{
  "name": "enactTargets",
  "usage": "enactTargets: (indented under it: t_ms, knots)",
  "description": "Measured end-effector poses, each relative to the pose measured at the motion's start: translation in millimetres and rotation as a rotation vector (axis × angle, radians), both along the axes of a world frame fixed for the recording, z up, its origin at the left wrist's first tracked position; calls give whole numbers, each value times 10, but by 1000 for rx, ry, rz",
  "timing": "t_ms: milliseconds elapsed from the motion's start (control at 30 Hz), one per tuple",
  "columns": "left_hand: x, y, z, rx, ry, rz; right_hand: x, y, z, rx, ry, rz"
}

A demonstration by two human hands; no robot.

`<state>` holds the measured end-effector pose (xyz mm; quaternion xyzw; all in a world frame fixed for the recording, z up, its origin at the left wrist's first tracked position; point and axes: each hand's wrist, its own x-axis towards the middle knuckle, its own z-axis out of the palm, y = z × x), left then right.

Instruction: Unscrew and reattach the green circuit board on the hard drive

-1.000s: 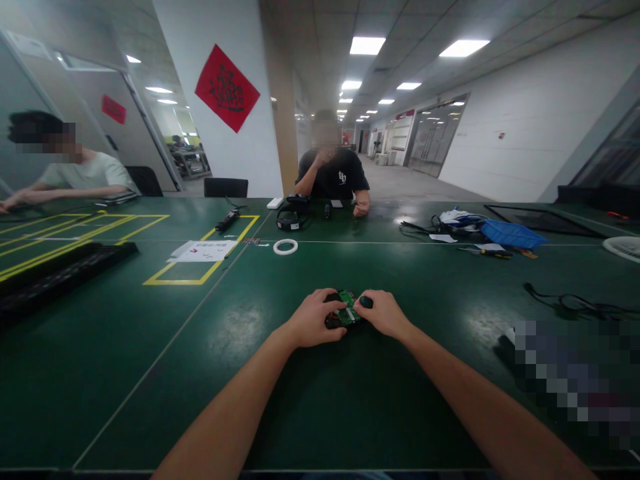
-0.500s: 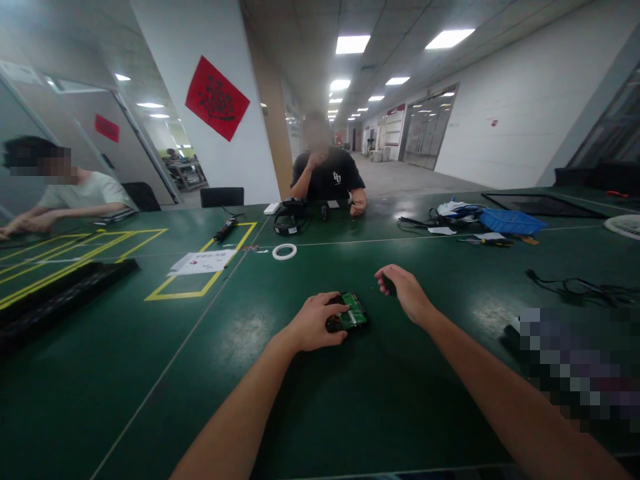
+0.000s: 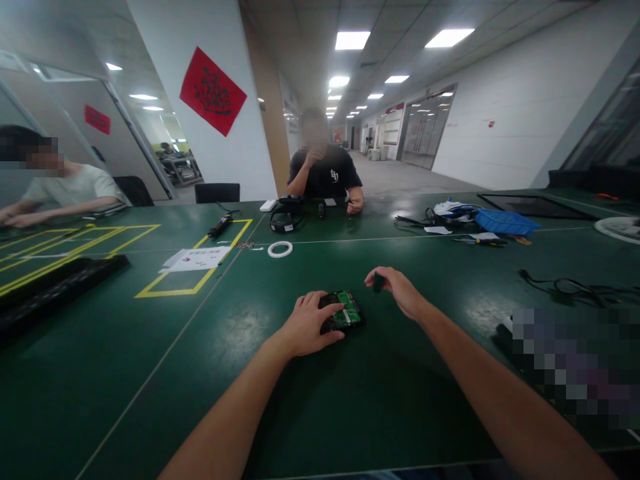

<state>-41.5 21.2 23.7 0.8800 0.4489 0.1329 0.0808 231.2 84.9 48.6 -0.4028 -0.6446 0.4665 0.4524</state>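
A hard drive (image 3: 349,308) with a green circuit board facing up lies on the green table. My left hand (image 3: 311,323) is on its left part, thumb along the near edge and the other fingers over the top and far side, covering that end. To the right of the drive and apart from it, my right hand (image 3: 397,290) hovers above the table with fingers curled in. A small dark patch shows between its fingers; whether that is an object or a shadowed gap I cannot make out.
A white ring (image 3: 280,249) and a paper sheet (image 3: 195,259) lie beyond on the left. A blue basket (image 3: 506,221), tools and black cables (image 3: 570,288) are at the right. Across the table sits a person (image 3: 327,170); another person (image 3: 70,190) sits at far left.
My right hand has shifted slightly left, with its fingers nearer the drive. My left hand stays on the drive. The whole view has moved a little.
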Motion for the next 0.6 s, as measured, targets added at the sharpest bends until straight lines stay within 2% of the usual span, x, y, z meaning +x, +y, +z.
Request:
enactTargets:
  t_ms: [100,233,333,500,600]
  knots:
    - [5,18,-27,9,-6,-9,93,-29,51,71,-227,4]
    - [16,28,-39,28,-15,-23,101,-76,46,83,-240,-63]
    - [20,26,-34,39,-25,-28,35,-126,33,121,-131,-121]
    - [14,20,-39,59,-21,-37,-131,-222,26,107,227,80]
    - [11,20,-48,62,-26,-38,-200,-256,4,78,261,151]
